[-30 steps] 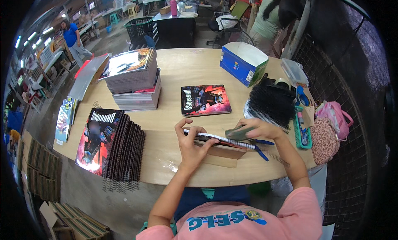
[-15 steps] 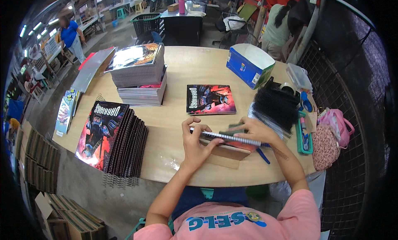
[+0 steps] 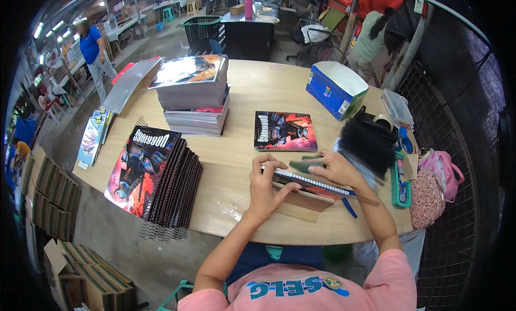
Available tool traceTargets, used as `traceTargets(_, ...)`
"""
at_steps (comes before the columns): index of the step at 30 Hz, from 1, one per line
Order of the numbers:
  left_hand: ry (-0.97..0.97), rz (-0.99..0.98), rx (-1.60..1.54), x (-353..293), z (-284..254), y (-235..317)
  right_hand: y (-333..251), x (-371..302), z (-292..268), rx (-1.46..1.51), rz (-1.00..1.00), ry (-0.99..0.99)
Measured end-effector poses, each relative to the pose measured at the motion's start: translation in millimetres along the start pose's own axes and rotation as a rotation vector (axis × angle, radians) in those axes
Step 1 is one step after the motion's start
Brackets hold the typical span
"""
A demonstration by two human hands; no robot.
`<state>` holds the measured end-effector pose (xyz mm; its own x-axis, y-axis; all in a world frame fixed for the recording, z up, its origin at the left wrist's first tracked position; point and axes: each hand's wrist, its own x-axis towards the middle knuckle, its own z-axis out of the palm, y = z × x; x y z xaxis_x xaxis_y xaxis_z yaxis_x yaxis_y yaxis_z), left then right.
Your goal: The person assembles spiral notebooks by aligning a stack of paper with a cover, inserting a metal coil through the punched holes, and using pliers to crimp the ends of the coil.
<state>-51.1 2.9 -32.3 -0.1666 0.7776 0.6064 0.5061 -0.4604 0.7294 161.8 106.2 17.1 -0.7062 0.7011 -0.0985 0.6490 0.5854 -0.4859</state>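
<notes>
- The book (image 3: 322, 192) stands on edge on the near part of the table (image 3: 228, 174), coil (image 3: 328, 186) along its upper edge.
- The left hand (image 3: 265, 188) is clamped on the book's left end.
- The right hand (image 3: 339, 169) has fingers closed on a green pad (image 3: 305, 164), beside the coil.
- Probably the coil is being fed; this calls for steady left grip, light strokes.
- Farther lies another book (image 3: 286, 131); left, a stack (image 3: 171, 187).

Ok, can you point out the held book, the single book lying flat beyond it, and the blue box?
Held book (image 3: 317, 182), head view: its upper edge.
Single book (image 3: 285, 131), head view: its upward-facing cover.
Blue box (image 3: 327, 93), head view: its outer wall.
</notes>
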Motion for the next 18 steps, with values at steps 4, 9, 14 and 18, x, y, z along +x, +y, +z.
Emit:
traceTargets(4, -0.032, -0.009, 0.015, -1, -4, -6, 9, -8, 10, 0.963, -0.211, 0.033)
traceTargets(9, 0.017, -0.051, -0.215, 0, -12, -11, -4, -2, 7, 0.126, -0.054, 0.113)
traceTargets(14, 0.019, -0.116, -0.298, -2, -12, -19, -10, -15, -4, 1.365, -0.422, -0.016)
traceTargets(18, -0.003, -0.118, -0.272, 1, -8, -13, 9, -15, -17, 0.781, -0.086, 0.122)
